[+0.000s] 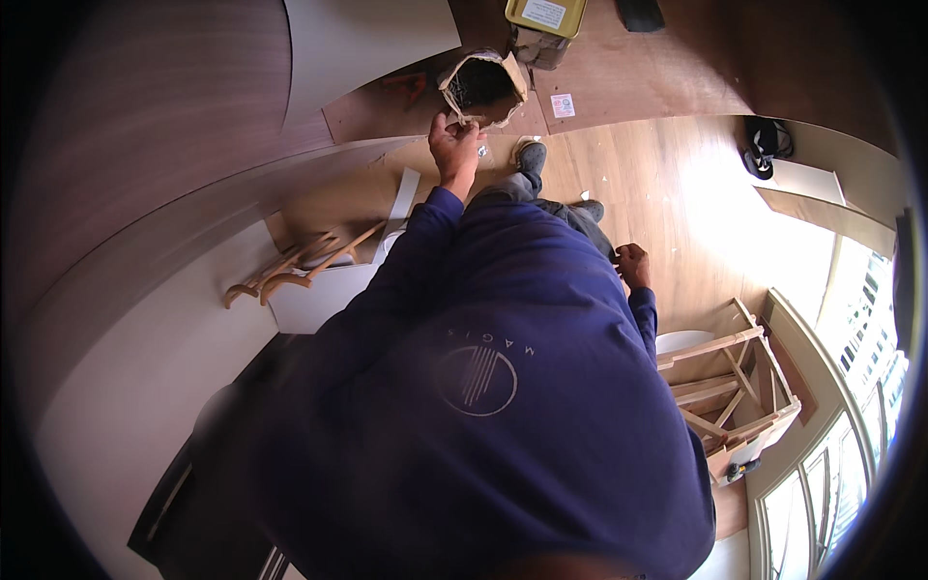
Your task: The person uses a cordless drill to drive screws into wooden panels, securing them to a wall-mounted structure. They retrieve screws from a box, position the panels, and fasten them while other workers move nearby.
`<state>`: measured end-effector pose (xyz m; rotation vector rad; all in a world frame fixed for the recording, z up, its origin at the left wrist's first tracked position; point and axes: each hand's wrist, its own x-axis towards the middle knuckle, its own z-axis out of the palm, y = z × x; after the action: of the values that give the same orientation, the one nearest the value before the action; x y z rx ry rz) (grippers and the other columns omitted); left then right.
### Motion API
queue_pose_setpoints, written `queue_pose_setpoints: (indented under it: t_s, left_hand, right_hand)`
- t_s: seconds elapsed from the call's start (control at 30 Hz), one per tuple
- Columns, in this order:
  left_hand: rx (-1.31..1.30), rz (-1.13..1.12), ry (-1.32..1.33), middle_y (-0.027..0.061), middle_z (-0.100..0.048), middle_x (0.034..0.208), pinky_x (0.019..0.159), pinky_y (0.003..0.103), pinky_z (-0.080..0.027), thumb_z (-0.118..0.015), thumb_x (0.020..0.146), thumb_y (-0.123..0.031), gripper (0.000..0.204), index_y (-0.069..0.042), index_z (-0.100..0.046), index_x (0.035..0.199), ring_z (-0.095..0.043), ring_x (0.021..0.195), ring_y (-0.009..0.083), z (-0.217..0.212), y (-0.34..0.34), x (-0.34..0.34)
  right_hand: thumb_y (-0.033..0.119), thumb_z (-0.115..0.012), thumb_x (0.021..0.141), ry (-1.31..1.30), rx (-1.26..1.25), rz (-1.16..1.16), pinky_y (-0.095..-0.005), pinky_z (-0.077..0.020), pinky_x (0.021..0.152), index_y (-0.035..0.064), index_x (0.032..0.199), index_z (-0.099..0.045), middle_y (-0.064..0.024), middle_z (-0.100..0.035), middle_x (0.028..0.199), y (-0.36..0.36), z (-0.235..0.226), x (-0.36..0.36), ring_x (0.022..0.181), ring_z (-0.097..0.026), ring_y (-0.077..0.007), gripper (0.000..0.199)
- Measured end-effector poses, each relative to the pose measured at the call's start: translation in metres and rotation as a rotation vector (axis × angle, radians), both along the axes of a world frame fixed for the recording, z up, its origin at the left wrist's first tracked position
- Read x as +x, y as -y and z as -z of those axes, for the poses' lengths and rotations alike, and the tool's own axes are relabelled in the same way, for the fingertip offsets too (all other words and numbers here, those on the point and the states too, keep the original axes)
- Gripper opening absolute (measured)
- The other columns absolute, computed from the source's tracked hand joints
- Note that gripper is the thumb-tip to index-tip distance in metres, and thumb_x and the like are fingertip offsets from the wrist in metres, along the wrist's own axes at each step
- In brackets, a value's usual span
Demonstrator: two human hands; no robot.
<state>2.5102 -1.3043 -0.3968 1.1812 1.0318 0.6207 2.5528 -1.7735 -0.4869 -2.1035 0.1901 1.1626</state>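
Left hand [454, 155]: at the near rim of the torn paper bag [518, 77], with thumb and fingers slightly parted; gripping or merely touching, impossible to tell.
Paper bag: open-mouthed on the brown worktop [638, 82], near a yellow tin [568, 26], with small dark pieces [474, 85] inside.
Right hand [633, 266]: low beside the trousers [586, 228], fingers curled; empty or holding, impossible to tell.

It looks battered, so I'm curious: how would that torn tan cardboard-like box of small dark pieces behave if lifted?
The torn tan cardboard-like box would probably flex, its rim being ragged and bent. It may spill if tipped, since its top gapes open. With small dark pieces gathered inside, it could feel heavy.
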Motion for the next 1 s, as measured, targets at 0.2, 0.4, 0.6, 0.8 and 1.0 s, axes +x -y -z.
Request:
queue_pose_setpoints:
  t_s: [0.2,0.4,0.6,0.8,1.0]
  left_hand:
    - [0.007,0.063,-0.051,0.0127,-0.071,0.096,0.067,0.028,-0.062,-0.067,0.091,0.01,0.039,0.005,-0.051,0.127,-0.069,0.075,0.0154,-0.009,-0.001,0.0]
    - [0.015,0.082,-0.022,0.0162,-0.072,0.099,0.067,0.028,-0.061,-0.069,0.091,0.009,0.052,0.013,-0.045,0.137,-0.07,0.074,0.0163,-0.024,-0.001,0.004]
    - [0.059,0.122,-0.029,0.0181,-0.072,0.1,0.068,0.028,-0.06,-0.069,0.09,0.01,0.06,0.011,-0.043,0.143,-0.071,0.077,0.0172,-0.027,0.0,0.005]
    - [0.135,0.2,-0.09,0.0188,-0.074,0.101,0.073,0.028,-0.059,-0.067,0.089,0.011,0.061,0.009,-0.041,0.145,-0.073,0.086,0.018,-0.023,0.001,0.002]
    - [0.163,0.218,-0.08,0.018,-0.074,0.101,0.073,0.027,-0.058,-0.067,0.088,0.012,0.061,0.009,-0.042,0.144,-0.072,0.087,0.016,-0.015,0.0,0.0]
  right_hand:
    - [0.019,-0.061,0.096,0.337,0.054,-0.27,-0.0379,-0.0557,0.065,-0.0028,0.097,-0.07,-0.0175,-0.072,0.078,-0.063,-0.038,0.029,0.069,-0.073,-0.0248,0.024]
    - [0.011,-0.065,0.096,0.519,0.332,-0.359,-0.0364,-0.0563,0.071,0.0029,0.103,-0.07,-0.0157,-0.075,0.096,-0.204,-0.132,0.074,0.078,-0.072,-0.0278,0.012]
    - [0.008,-0.062,0.093,0.891,0.708,-0.57,-0.0496,-0.0589,0.077,0.0062,0.119,-0.069,-0.0168,-0.068,0.122,-0.311,-0.183,0.083,0.09,-0.072,-0.0383,0.027]
    - [0.018,-0.059,0.092,0.696,0.143,-0.796,-0.0576,-0.0572,0.084,0.0065,0.114,-0.065,-0.0307,-0.059,0.134,-0.371,-0.162,0.083,0.102,-0.068,-0.0496,0.025]
    - [0.019,-0.061,0.084,0.779,0.096,-0.829,-0.0554,-0.0582,0.08,0.0073,0.105,-0.069,-0.0262,-0.065,0.124,-0.384,-0.131,0.095,0.095,-0.071,-0.0461,0.025]
